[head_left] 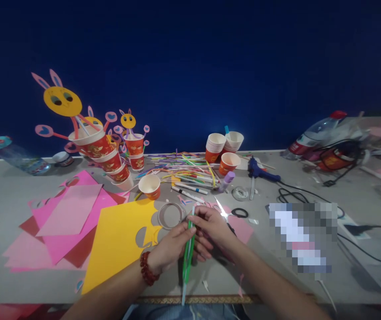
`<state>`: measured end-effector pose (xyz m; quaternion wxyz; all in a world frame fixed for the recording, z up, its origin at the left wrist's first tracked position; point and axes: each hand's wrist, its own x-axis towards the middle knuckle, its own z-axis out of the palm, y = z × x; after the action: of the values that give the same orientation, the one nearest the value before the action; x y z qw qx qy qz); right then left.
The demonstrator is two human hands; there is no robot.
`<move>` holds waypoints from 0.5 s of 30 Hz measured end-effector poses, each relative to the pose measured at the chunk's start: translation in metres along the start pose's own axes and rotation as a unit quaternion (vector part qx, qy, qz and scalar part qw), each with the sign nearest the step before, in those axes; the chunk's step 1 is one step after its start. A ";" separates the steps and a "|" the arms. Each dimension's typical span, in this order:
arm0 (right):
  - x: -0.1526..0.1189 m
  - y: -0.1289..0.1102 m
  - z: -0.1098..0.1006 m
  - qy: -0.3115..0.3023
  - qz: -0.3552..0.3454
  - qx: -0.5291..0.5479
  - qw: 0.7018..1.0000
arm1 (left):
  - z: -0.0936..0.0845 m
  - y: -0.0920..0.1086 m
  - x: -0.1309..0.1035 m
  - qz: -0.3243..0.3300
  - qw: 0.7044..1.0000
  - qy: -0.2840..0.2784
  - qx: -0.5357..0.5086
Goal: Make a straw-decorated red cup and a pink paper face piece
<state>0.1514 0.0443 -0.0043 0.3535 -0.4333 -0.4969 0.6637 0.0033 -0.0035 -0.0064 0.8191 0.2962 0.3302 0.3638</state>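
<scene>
Currently both hands close together, low center of counter point(7, 209). L hand point(172, 245) pinching green stems point(188, 260) + pale stick point(184, 294) approx mid-length, thumb on top; R hand point(212, 226) pinching same bundle nr upper end. Bundle tilted slightly, lower end toward 6 o'clock.

Rel. to hands: yellow sheet point(117, 242) at 9, w/ round cutouts; gray ring point(160, 218) at 10–11, just beside L hand; loose stems pile point(173, 165) at 12; scissors point(240, 213) and glue gun point(260, 173) at 2; rabbit-faced cup figure point(89, 143) at 10.
</scene>
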 end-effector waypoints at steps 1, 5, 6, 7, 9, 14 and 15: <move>0.000 0.000 0.000 -0.002 -0.002 0.002 1.000 | 0.001 0.001 0.000 0.003 1.000 0.000 0.002; -0.001 -0.001 0.000 -0.005 -0.014 0.006 1.000 | 0.003 0.006 -0.003 -0.004 1.000 0.004 -0.002; -0.001 -0.001 0.000 -0.006 -0.017 0.008 1.000 | 0.003 0.007 -0.003 -0.008 1.000 0.005 -0.005; -0.001 -0.002 0.000 -0.006 -0.019 0.009 1.000 | 0.003 0.006 -0.003 -0.011 1.000 0.005 -0.007; -0.002 -0.003 0.000 -0.009 -0.022 0.011 1.000 | 0.002 0.005 -0.002 -0.009 1.000 0.000 -0.010; -0.004 -0.005 0.000 -0.011 -0.015 0.018 1.000 | -0.002 0.002 -0.001 -0.008 0.999 -0.018 -0.027; -0.004 -0.005 0.000 -0.010 -0.014 0.019 1.000 | -0.002 0.003 0.000 -0.009 0.999 -0.018 -0.030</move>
<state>0.1529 0.0417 0.0010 0.3657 -0.4126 -0.4943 0.6721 0.0006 -0.0020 -0.0055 0.8367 0.2754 0.3070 0.3603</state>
